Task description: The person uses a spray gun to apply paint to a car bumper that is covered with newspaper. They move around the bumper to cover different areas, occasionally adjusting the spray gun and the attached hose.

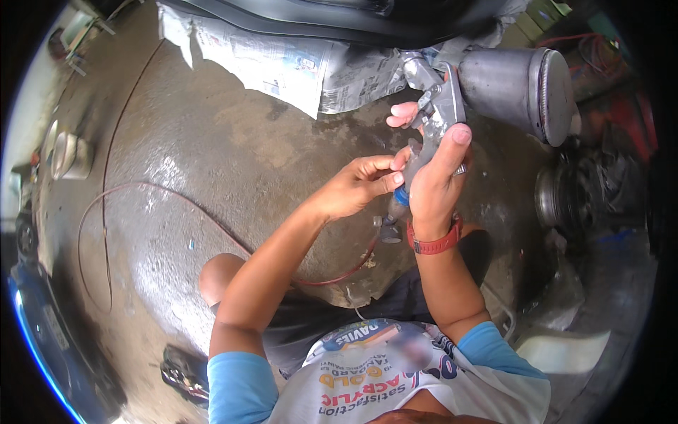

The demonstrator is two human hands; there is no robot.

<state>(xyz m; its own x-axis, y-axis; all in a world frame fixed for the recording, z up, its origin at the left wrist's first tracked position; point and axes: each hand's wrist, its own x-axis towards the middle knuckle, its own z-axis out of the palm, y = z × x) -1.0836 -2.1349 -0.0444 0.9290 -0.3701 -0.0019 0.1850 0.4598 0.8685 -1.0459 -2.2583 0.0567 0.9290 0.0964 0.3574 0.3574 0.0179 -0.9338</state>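
My right hand (436, 184) is wrapped around the handle of a metal spray gun (438, 106), thumb lying along its side and fingertips showing by the trigger. The gun is tilted, with its large grey cup (505, 88) out to the right. My left hand (357, 185) pinches at the lower handle, just above a blue ring fitting (402, 196); exactly what lies between those fingertips is partly hidden. Below the fitting hangs a small dark gauge or regulator (390, 232), near a thin red hose (332, 281).
Ahead, newspaper sheets (282, 67) hang under a dark glossy car panel (318, 21). The hose loops over the wet concrete floor (176, 141). A white bucket (72, 157) stands left, a blue car part (42, 332) lower left, a wheel rim (554, 196) right.
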